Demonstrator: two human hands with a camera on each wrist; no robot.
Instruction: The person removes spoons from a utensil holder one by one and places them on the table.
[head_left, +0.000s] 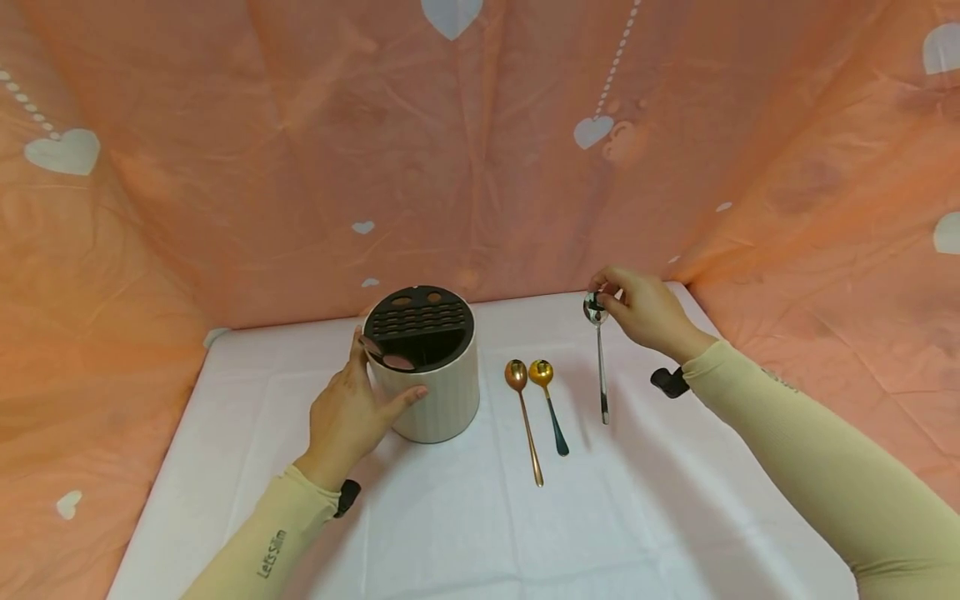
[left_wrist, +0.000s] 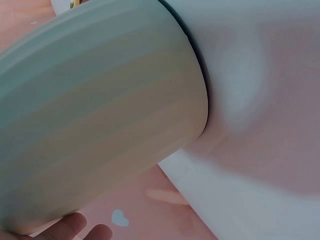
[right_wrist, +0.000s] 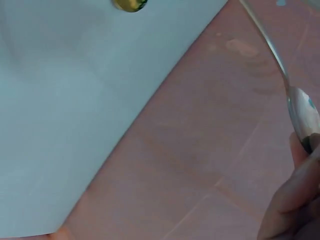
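A white ribbed cutlery holder [head_left: 450,400] with a black slotted lid [head_left: 420,325] stands left of the middle of the table. My left hand [head_left: 348,417] grips its left side, thumb across the front wall and fingers behind near the rim; the left wrist view shows fingertips [left_wrist: 72,225] against the ribbed wall [left_wrist: 110,105]. At the right, my right hand [head_left: 641,312] pinches a silver spoon [head_left: 601,367] by its bowl, the long handle pointing down toward the table. The bowl [right_wrist: 302,112] lies between thumb and fingers in the right wrist view.
Between the holder and the silver spoon lie a copper spoon [head_left: 528,425] and a gold spoon with a dark green handle [head_left: 555,417], bowls toward the back. A white cloth [head_left: 442,525] covers the table. Orange curtains [head_left: 390,167] with hearts hang behind and on both sides.
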